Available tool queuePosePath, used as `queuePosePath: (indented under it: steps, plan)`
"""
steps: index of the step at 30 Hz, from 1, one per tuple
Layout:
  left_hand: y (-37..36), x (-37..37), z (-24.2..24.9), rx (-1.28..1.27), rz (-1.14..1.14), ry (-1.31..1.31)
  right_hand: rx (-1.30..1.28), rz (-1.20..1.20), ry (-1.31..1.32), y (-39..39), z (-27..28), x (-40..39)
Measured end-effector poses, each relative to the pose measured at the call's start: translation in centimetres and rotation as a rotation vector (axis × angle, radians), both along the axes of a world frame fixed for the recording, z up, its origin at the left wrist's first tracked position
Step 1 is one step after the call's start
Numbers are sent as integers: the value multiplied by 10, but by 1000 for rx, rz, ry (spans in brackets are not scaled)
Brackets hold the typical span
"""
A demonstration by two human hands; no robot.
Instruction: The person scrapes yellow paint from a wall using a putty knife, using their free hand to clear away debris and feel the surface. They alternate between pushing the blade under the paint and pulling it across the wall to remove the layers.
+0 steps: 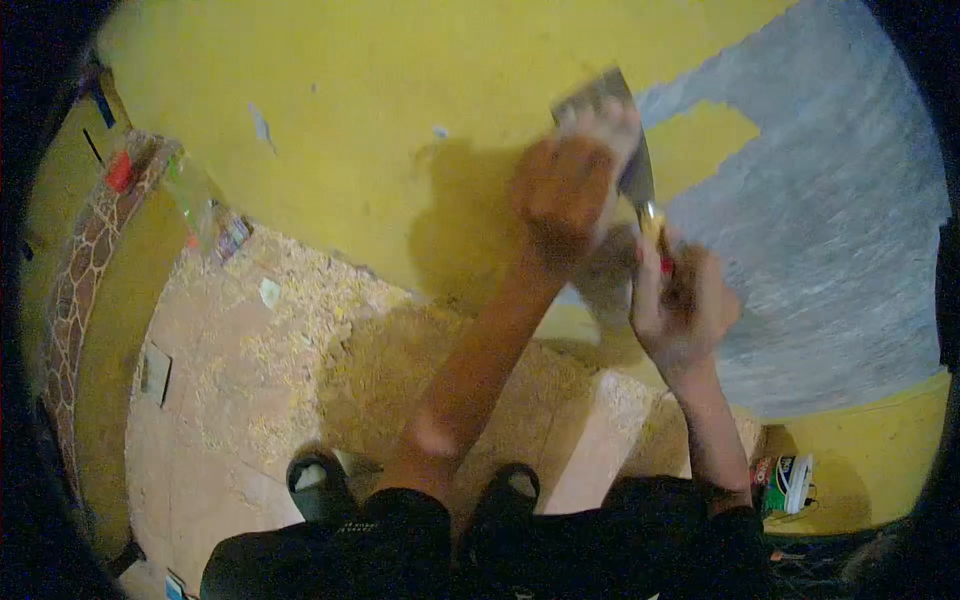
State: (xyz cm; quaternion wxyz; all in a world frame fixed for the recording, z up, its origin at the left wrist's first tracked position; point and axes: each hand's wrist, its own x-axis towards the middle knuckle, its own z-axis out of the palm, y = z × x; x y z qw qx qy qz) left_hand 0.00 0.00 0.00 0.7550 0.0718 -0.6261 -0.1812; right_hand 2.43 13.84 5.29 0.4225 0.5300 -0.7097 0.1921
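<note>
The blurred left grip seems to hide part of the scraper blade.

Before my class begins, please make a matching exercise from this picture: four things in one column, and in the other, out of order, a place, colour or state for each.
Column one
1. Scraper
2. Grey patch
3. Tub
4. Pale flakes

Column two
A. Strewn over the floor
B. Green and white, at the lower right of the view
C. In the grip of the right hand
D. On the wall, bordering the yellow paint

Right pairs: 1-C, 2-D, 3-B, 4-A
</note>
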Motion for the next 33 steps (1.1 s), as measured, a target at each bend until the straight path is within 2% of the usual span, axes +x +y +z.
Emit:
queuePosePath:
  steps: [2,3,5,6,11,13,15,17,18,21,23,25,26,29,31,32,33]
  plan:
    - [-1,11,18,136,42,103,35,46,48,-7,21,16]
    - [-22,33,-20,-37,47,-37,-138,49,-92,-18,-34,27]
    - [-15,37,-33,-166,-19,-151,-143,-5,-142,2,-47,24]
    - [-20,35,-30,-187,10,-117,-17,-88,-149,3,-42,25]
    - [13,17,-33,30,-56,-13,154,-255,-74,25,-33,25]
    - [16,11,-32,-76,-55,-45,113,-116,55,35,-27,5]
    - [1,5,-32,-104,-47,-45,138,-137,78,17,-24,8]
    - [-1,0,-23,43,74,55,76,-82,55,3,-17,7]
    - [4,2,-18,51,55,116,42,-44,67,7,-20,6]
    - [10,11,-29,-48,-57,50,69,-124,58,21,-26,10]
    - [-4,7,-30,-74,7,55,56,-63,93,1,-25,2]
    - [-6,8,-24,79,34,140,84,-46,74,8,-30,9]
    - [4,18,-21,105,17,50,102,-76,53,15,-31,15]
    - [7,11,-38,-72,-35,44,-3,-13,45,18,-34,10]
    - [-1,11,-35,-80,-17,43,272,-210,32,17,-27,19]
    - [1,9,-35,-39,-14,69,118,-91,85,13,-39,17]
    - [5,10,-36,3,-17,86,140,-105,66,20,-42,12]
